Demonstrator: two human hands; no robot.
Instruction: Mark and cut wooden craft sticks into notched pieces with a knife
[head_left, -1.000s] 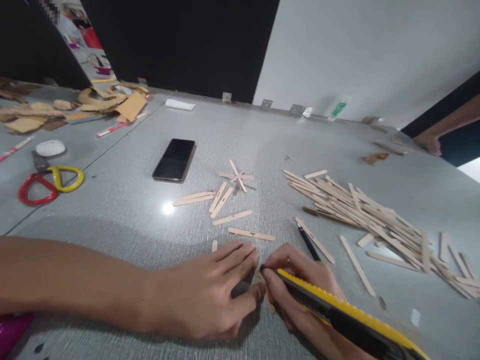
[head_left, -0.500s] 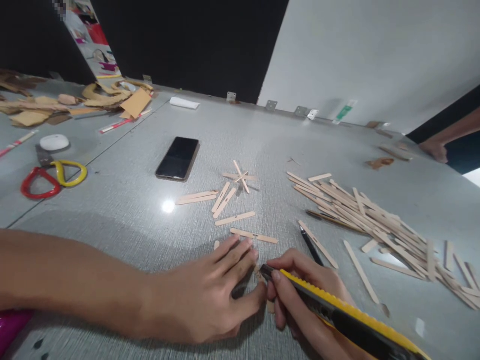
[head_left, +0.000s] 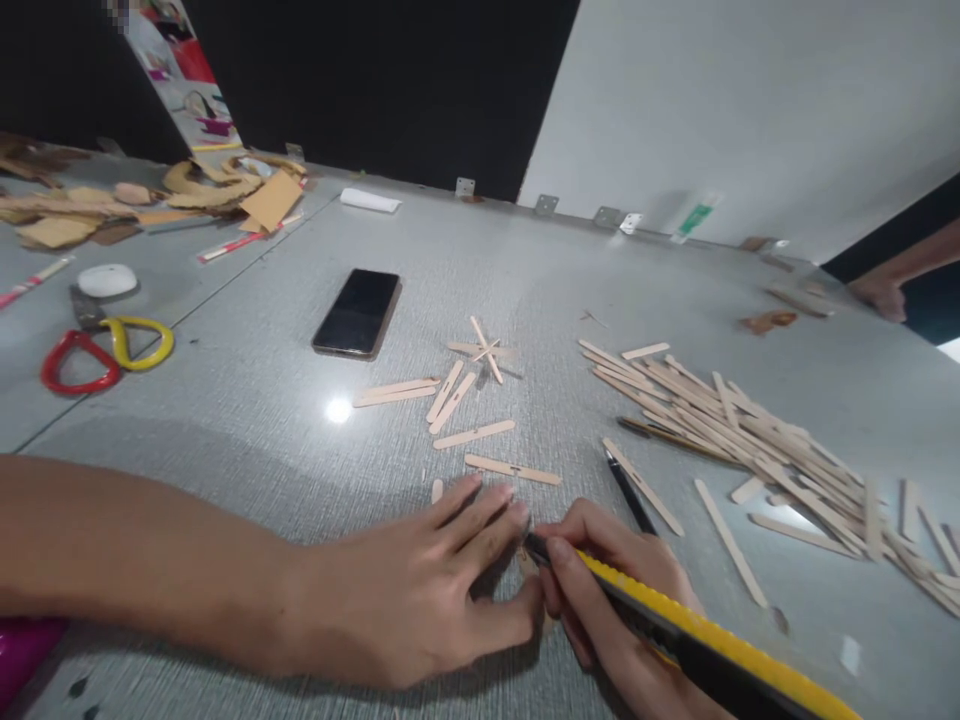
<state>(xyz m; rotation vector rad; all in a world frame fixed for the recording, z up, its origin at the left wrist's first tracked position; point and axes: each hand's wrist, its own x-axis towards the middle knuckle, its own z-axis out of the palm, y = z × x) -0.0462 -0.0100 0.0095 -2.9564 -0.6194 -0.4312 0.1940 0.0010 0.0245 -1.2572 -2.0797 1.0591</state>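
Observation:
My right hand (head_left: 611,585) is closed round a yellow and black utility knife (head_left: 697,640). The knife's black front end points at a wooden craft stick (head_left: 529,566), mostly hidden under my left hand (head_left: 442,580). My left hand lies palm down, its thumb and fingertips pinning that stick to the table. Just beyond my fingers lie notched craft sticks (head_left: 514,469), with several more behind them. A small star of interlocked sticks (head_left: 489,350) stands farther back. The blade's tip is too small to make out.
A big pile of craft sticks (head_left: 750,440) and a black pen (head_left: 628,492) lie to the right. Toward the left are a phone (head_left: 358,312), red and yellow scissors (head_left: 109,345), a white mouse (head_left: 107,281) and cardboard scraps (head_left: 202,190). Another person's hand (head_left: 881,292) shows far right.
The knife's front end and my right hand have shifted slightly over the stick. My left hand stays in place, with its fingertips a little farther right. The view has tilted a little.

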